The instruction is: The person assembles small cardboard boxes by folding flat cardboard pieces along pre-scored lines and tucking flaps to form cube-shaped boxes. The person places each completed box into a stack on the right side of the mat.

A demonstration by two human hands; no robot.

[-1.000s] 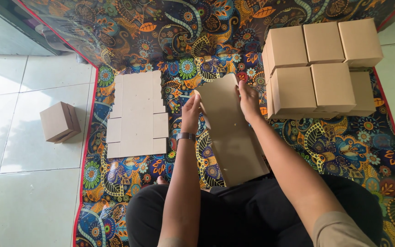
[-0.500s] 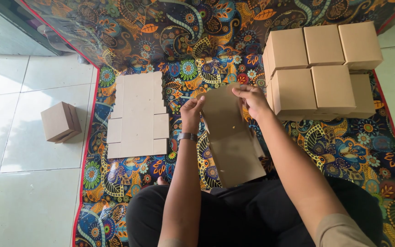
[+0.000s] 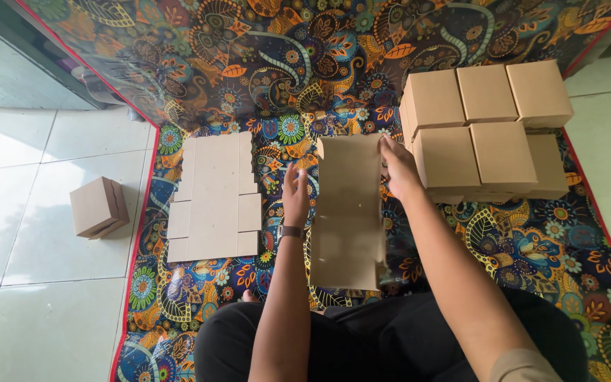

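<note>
The cardboard sheet (image 3: 348, 212), the flat blanks (image 3: 213, 194) and the folded boxes (image 3: 486, 131) are all plain tan-brown. The mat (image 3: 305, 64) is paisley — orange, teal, green on dark blue — edged red. Floor tiles (image 3: 37, 297) are pale grey-white; trousers (image 3: 390, 339) black.

Home floor workspace: tiled floor (image 3: 30, 297), patterned mat (image 3: 249, 64).
</note>
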